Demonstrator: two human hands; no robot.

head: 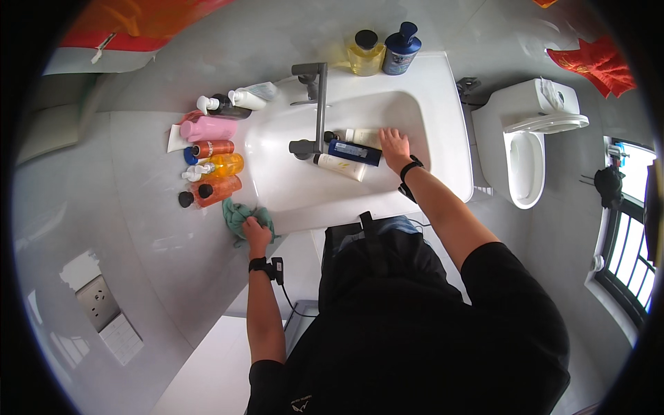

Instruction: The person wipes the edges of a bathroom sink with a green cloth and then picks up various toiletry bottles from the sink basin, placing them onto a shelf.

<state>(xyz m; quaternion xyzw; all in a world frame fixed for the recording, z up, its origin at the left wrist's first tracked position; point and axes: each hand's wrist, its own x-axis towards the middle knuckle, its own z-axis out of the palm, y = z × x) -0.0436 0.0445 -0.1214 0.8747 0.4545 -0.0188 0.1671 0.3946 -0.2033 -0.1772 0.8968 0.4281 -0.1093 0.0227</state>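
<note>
My left hand (257, 232) grips a green cloth (236, 213) at the basin's near left corner, beside a row of bottles. Inside the white washbasin (301, 192), my right hand (395, 146) touches the end of a cream-coloured tube (366, 137) with a white cap; whether the fingers close around it cannot be told. Against that tube lies a dark blue box or tube (355, 152). Nearest my body in the group is a white tube (342, 166) with a dark cap. A small dark-capped item (332, 136) lies partly hidden under the grey faucet (321, 109).
Pump bottles (223, 106), a pink bottle (211, 128) and several orange bottles (220, 189) line the left side. A yellow bottle (365, 56) and a blue bottle (401, 51) stand on the back rim. Right of the basin is a toilet (526, 150).
</note>
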